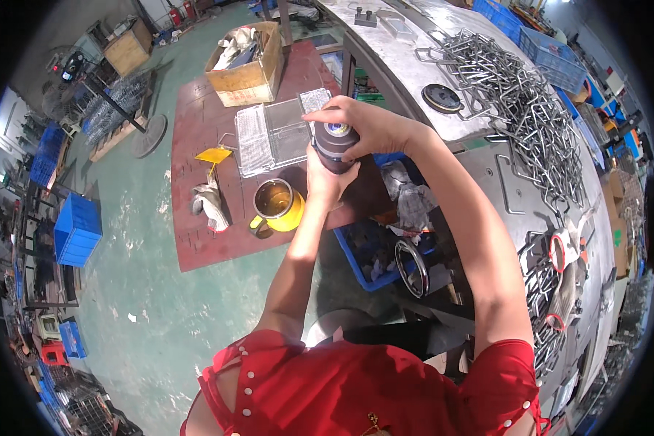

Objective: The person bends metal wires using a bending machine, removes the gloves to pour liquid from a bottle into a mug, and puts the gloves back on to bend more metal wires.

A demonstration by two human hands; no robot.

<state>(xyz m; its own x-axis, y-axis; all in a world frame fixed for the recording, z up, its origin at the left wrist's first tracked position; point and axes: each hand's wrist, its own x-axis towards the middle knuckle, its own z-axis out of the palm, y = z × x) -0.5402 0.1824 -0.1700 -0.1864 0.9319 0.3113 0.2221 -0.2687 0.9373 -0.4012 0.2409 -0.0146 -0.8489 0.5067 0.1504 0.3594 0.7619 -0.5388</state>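
Red top (356, 385): nearest the lens, cloth with small white buttons; both bare forearms rise from it.
Bottle (336, 145): dark cylinder, held upright between the hands above the red platform, just right of the mug; round cap with a blue and yellow label on top.
Left hand (327, 182): cups the bottle from below, fingers wrapped on its lower body; fingertips hidden behind it.
Right hand (360, 125): lies over the cap, fingers curled and closed on its rim.
Mug (280, 206): yellow enamel, shiny inside, handle toward the camera.
Platform (196, 232): dull red, flat, scuffed.
Mesh trays (272, 134): pale wire baskets, rectangular, beyond the mug.
Carton (248, 62): brown cardboard, open, rags inside; contents hard to make out.
Glove (209, 205): dirty white cloth, crumpled, left of the mug.
Yellow tag (214, 155): flat, kite-shaped, above the glove.
Wire parts (530, 116): bent grey steel loops, heaped on the metal bench at right.
Blue crate (78, 229): plastic, on the green floor, far left; another under the bench is half hidden by the arms.
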